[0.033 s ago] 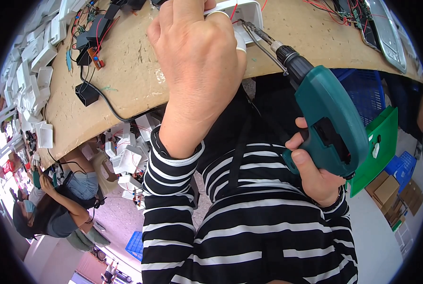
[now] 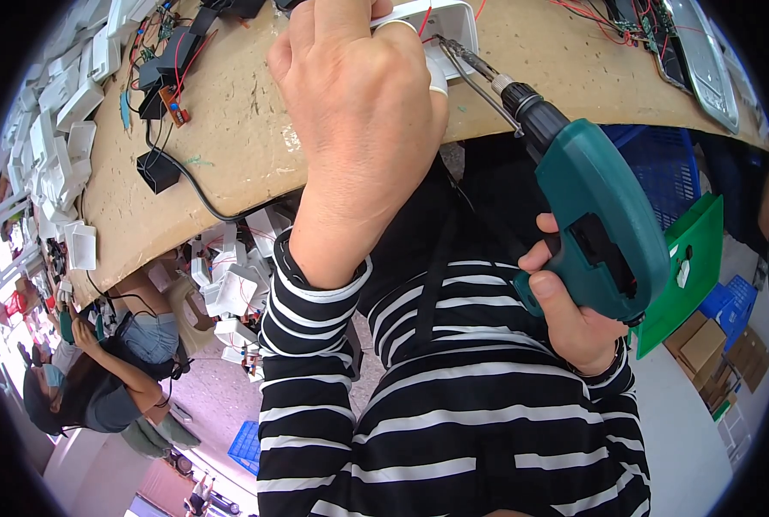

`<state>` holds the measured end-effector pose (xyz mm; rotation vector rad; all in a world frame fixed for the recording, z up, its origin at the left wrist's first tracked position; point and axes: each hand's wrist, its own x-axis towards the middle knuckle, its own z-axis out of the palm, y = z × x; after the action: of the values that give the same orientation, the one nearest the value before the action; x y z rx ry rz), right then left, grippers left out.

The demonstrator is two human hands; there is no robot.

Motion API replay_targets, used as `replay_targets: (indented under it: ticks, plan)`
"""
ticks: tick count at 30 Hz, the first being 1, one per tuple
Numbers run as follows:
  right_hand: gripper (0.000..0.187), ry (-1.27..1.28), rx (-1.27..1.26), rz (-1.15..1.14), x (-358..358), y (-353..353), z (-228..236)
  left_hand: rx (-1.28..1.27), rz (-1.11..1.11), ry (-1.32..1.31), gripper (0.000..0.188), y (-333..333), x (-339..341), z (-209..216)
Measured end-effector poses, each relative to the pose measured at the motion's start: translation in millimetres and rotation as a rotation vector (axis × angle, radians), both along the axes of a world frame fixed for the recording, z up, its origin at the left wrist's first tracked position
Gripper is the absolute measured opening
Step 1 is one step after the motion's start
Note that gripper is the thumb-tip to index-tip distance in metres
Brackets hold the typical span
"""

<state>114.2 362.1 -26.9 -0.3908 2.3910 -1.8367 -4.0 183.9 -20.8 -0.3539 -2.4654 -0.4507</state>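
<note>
My right hand [image 2: 574, 319] grips the handle of a green soldering gun [image 2: 608, 207], with fingers around the trigger side. Its metal tip and thin feed tube point up and left into a white plastic case [image 2: 460, 24], near a thin red wire [image 2: 425, 21]. My left hand [image 2: 359, 103] is closed at the case's left side, back of the hand toward me. Its fingertips are mostly hidden, and a white band shows along the index-finger side. The case is at the table's near part.
The brown tabletop [image 2: 238, 112] carries black adapters [image 2: 159, 171] with cords, and many white cases [image 2: 57, 164] piled left. Circuit boards and a clear-edged tray [image 2: 703, 60] lie right. Below are a green tray [image 2: 690, 267] and blue crate [image 2: 651, 172]. A co-worker [image 2: 100, 379] sits left.
</note>
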Motion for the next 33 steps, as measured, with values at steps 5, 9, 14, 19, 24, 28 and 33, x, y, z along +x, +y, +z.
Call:
replay_targets:
  ticks: [5, 9, 14, 19, 24, 28, 33]
  plan:
    - [0.046, 0.014, 0.005, 0.001, 0, -1, -1, 0.005, -0.005, -0.003, 0.011, -1, 1, -2]
    - [0.046, 0.008, 0.008, -0.009, 1, -1, -1, -0.004, 0.001, -0.016, 0.012, 0, 0, -2]
    - [0.047, -0.003, -0.013, -0.014, 3, -3, 0, 0.308, -0.204, 0.263, 0.011, -2, -21, -32]
    - [0.046, 0.006, 0.021, -0.017, 2, 0, 0, -0.004, -0.004, -0.023, 0.012, 0, 0, -3]
    - [0.046, 0.033, 0.089, 0.030, 0, 2, 2, 0.033, -0.003, -0.019, 0.013, -1, 1, -1]
    - [0.046, 0.022, 0.041, -0.010, 3, 0, -3, 0.055, -0.016, -0.021, 0.013, -1, 1, -1]
    - [0.045, -0.018, 0.006, -0.060, 8, -3, -5, 0.063, -0.017, -0.038, 0.013, -2, 1, 0]
